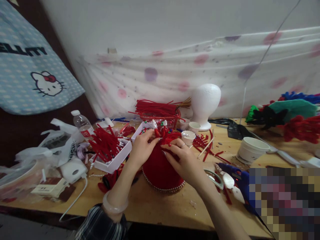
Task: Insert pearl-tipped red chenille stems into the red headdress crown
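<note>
A domed red hat (162, 170) with a beaded trim along its lower edge sits on the table in front of me. On its top stands a red ornament (166, 134) with white and green beads at its tips. My left hand (145, 146) pinches the ornament's left side between thumb and fingers. From the right, my right hand (182, 158) rests with bent fingers at the ornament's base and against the hat; its fingertips are close together there. What exactly lies under the fingertips is partly hidden.
Left of the hat is a white box (125, 151) of red fuzzy stems, near a plastic bottle (82, 123). Behind stand a red basket (160, 122) and a white foam head (206, 103). To the right are paper cups, including a large one (252, 150), and a blue glue gun (237, 175).
</note>
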A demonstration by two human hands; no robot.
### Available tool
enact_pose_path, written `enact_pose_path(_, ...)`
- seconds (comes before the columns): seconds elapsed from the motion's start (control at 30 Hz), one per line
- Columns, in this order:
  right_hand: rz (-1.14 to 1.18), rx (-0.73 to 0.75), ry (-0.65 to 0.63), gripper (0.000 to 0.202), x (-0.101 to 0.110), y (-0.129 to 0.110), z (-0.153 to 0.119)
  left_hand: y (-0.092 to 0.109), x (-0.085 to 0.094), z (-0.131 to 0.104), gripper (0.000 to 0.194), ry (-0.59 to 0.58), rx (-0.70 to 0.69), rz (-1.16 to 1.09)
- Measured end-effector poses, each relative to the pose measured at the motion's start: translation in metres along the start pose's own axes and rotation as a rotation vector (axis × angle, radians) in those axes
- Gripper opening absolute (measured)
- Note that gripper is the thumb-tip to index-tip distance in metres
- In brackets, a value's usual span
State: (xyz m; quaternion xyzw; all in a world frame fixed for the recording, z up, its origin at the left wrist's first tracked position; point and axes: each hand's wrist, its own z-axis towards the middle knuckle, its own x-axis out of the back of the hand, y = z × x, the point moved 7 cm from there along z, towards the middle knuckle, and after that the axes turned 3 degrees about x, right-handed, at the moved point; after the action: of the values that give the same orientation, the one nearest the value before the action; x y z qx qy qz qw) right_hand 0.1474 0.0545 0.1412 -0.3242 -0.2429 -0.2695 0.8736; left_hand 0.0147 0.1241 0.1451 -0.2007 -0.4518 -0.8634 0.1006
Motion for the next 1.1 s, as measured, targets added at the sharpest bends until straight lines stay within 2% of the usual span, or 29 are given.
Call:
enact_pose_path(0.23,-0.034,0.030,0.000,0.029,0.010,0.000,0.013,0.000,0.002,-0.003,0.013,0.027,-0.013,0.024)
enact_pose_path(0.37,0.006,0.024,-0.028,0.026,0.017,0.001,0.009,0.005,0.009,-0.013,0.009,0.086,0.008,-0.014)
enact_pose_path(0.47,0.063,-0.043,-0.035,0.018,0.030,0.014,0.003,0.002,0.020,-0.024,0.008,0.141,0.060,-0.166)
enact_pose_path(0.57,0.042,-0.153,0.074,0.019,0.050,0.035,0.004,-0.007,0.027,-0.032,0.008,0.173,0.115,-0.467)
enact_pose_path(0.63,0.038,-0.177,0.102,0.023,0.056,0.043,0.013,-0.009,0.026,-0.032,0.013,0.167,0.125,-0.590)
enact_pose_path(0.8,0.010,-0.087,-0.012,0.030,0.044,0.035,0.044,-0.004,0.013,-0.012,0.047,0.118,0.131,-0.381)
enact_pose_path(0.87,-0.028,-0.057,-0.039,0.025,0.039,0.030,0.052,-0.004,0.009,0.001,0.043,0.090,0.132,-0.344)
enact_pose_path(0.97,-0.045,-0.030,-0.067,0.019,0.033,0.028,0.058,-0.007,0.007,0.017,0.025,0.050,0.119,-0.362)
enact_pose_path(1.1,-0.046,0.010,-0.085,0.010,0.030,0.028,0.060,-0.015,0.008,0.024,0.024,0.048,0.125,-0.415)
